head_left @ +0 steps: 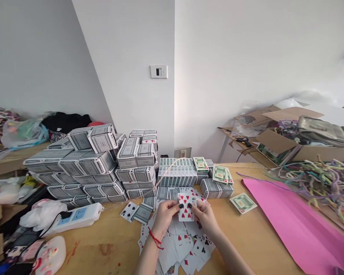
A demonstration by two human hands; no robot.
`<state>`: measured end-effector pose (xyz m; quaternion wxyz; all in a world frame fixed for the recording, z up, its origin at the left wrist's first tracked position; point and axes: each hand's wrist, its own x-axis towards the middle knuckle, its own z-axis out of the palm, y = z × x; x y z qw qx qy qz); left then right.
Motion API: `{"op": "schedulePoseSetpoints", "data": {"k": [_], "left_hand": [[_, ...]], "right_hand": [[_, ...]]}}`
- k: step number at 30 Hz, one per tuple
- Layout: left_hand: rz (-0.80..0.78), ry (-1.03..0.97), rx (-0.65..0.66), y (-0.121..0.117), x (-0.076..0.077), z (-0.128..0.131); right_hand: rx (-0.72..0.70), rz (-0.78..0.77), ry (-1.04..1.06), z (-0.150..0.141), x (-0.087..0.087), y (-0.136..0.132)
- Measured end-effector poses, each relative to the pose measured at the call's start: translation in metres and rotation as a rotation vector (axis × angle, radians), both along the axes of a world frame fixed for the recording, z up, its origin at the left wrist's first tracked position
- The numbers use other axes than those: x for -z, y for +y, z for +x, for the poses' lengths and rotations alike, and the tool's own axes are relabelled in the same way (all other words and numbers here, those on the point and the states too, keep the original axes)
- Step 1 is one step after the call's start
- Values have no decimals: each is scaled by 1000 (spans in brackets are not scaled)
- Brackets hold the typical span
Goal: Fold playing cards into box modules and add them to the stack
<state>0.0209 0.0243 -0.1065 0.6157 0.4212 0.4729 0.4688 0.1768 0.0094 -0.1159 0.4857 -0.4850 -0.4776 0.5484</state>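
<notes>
Between both thumbs an eight of hearts playing card (186, 212) stands facing me, with another card's corner showing behind it at the right. My left hand (165, 215) pinches its left side, and a red string bracelet circles that wrist. On the right side, my right hand (205, 217) grips the cards with its thumb in front. Beneath the hands spreads a loose heap of playing cards (184, 244), mostly face up. A few stray cards (143, 212) lie left of my left hand. How many cards are held is hidden by the fingers.
Bundled card decks (94, 164) are stacked high at the back left. Green card boxes (243, 203) sit right of the hands. A power strip (77, 217) lies left, pink paper (272, 221) right. Beyond are tangled cords (323, 179) and an open cardboard box (318, 152).
</notes>
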Motion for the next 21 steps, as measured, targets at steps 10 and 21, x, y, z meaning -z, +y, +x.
{"op": "schedulePoseSetpoints", "data": {"k": [10,21], "left_hand": [[19,-40,-9,-3,3,5],[215,233,-155,-8,-1,12]], "right_hand": [[11,-11,60,-6,6,-2],[45,0,37,-9,6,-5]]}}
